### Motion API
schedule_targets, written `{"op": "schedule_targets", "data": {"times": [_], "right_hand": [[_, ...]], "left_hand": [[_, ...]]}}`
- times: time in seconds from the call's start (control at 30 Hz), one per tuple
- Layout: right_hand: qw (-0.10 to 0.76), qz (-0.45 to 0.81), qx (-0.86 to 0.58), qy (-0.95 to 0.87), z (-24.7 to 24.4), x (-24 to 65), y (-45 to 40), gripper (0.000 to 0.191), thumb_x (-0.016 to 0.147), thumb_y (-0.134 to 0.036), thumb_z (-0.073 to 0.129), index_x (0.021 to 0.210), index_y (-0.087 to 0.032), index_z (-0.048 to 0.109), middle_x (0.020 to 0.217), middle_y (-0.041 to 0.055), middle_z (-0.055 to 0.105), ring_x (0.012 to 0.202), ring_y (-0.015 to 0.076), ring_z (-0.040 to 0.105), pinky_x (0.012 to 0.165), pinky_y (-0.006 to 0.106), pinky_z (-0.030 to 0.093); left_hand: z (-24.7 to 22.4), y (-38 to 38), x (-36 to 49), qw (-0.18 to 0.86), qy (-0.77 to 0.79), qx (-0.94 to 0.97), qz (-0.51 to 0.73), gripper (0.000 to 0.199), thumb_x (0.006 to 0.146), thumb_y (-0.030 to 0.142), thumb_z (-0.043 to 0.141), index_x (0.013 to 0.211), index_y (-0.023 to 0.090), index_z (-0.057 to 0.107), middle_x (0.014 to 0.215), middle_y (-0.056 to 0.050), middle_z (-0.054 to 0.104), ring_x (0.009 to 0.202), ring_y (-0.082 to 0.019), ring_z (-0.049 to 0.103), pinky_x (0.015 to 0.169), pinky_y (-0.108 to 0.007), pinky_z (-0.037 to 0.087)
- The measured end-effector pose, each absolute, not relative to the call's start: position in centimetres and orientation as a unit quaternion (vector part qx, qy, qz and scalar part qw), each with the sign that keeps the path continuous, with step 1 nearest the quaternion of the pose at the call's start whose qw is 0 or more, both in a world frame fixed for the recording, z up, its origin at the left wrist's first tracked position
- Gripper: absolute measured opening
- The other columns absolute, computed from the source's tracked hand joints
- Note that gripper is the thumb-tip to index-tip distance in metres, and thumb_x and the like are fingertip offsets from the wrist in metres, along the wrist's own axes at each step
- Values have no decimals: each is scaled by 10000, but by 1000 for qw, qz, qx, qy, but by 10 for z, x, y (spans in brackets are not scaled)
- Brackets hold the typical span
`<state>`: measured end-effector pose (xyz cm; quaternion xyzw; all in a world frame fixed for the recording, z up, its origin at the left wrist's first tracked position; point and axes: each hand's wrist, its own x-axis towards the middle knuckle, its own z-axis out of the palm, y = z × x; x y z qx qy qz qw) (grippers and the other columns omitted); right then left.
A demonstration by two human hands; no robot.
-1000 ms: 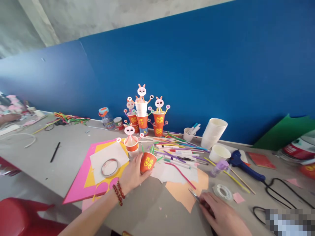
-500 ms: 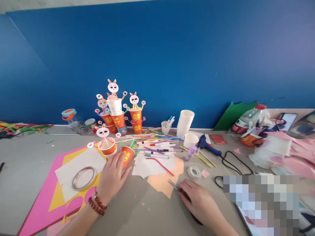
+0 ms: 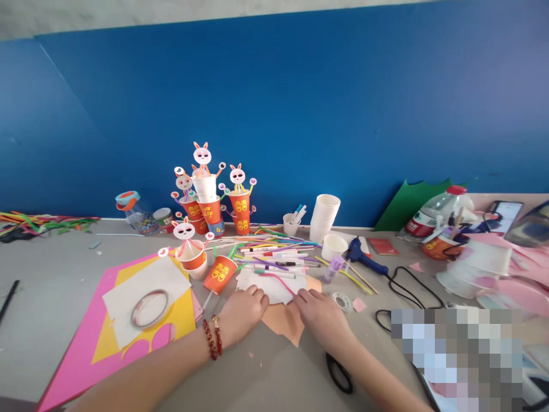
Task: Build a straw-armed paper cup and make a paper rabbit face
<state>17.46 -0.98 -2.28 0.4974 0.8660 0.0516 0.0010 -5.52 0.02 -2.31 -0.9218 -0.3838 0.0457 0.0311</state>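
My left hand (image 3: 245,312), with a red bead bracelet, has its fingers curled at the left edge of the white paper (image 3: 274,289) and the orange paper (image 3: 281,323). At the right edge of these papers my right hand (image 3: 319,315) has its fingers bent down. What either hand pinches is hidden under the fingers. A pink pipe cleaner (image 3: 278,279) lies on the white paper. Black scissor handles (image 3: 338,375) show below my right wrist. The red cup (image 3: 220,274) with green pipe cleaners leans to the left of the papers.
Rabbit-faced cups (image 3: 208,209) stand at the back left. Pink and yellow sheets (image 3: 92,320) with a tape ring (image 3: 150,309) lie left. Markers (image 3: 274,254), white cups (image 3: 325,217) and a blue glue gun (image 3: 364,257) are behind. A bottle (image 3: 429,214) stands right.
My left hand has left the red cup and moved right to the papers. My right hand has let go of the scissors and moved up-left onto the papers' edge.
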Motion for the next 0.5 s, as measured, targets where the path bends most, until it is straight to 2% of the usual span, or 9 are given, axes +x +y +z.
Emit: {"op": "schedule_targets", "data": {"times": [0.2, 0.27, 0.37, 0.4, 0.5], "right_hand": [[-3, 38, 529, 848, -20, 183, -8, 216, 840, 6, 536, 920, -147, 666, 942, 91, 703, 883, 240, 660, 614, 275, 440], [-11, 37, 542, 840, -16, 185, -7, 245, 864, -28, 528, 1034, -149, 658, 984, 98, 699, 927, 247, 655, 610, 270, 443], [-15, 46, 516, 855, -13, 186, 1, 396, 890, -42, 505, 1257, -169, 582, 1030, 106, 692, 978, 256, 637, 641, 275, 459], [-11, 50, 498, 866, -12, 185, 5, 391, 896, -42, 500, 1252, -177, 590, 1025, 105, 692, 973, 254, 635, 663, 279, 466], [3, 54, 453, 890, -16, 181, 20, 260, 908, -52, 512, 1066, -177, 677, 981, 104, 698, 948, 245, 635, 730, 287, 478]], "left_hand": [[-22, 5, -58, 40, -386, -920, 50, 131, 902, 87, 494, 962, 131, 601, 955, -119, 634, 897, -268, 594, 645, -344, 523], [-22, 7, -59, 46, -389, -919, 43, 139, 905, 83, 479, 967, 126, 596, 963, -121, 628, 884, -267, 595, 654, -360, 528], [-24, 7, -58, 53, -390, -919, 31, 136, 911, 79, 475, 968, 130, 586, 984, -114, 625, 895, -264, 596, 672, -368, 533], [-25, 6, -58, 56, -388, -920, 28, 132, 913, 81, 479, 973, 133, 584, 989, -109, 626, 903, -263, 596, 676, -366, 534], [-29, 5, -57, 65, -380, -922, 18, 111, 923, 101, 498, 986, 142, 580, 991, -96, 633, 922, -258, 596, 687, -357, 533]]}}
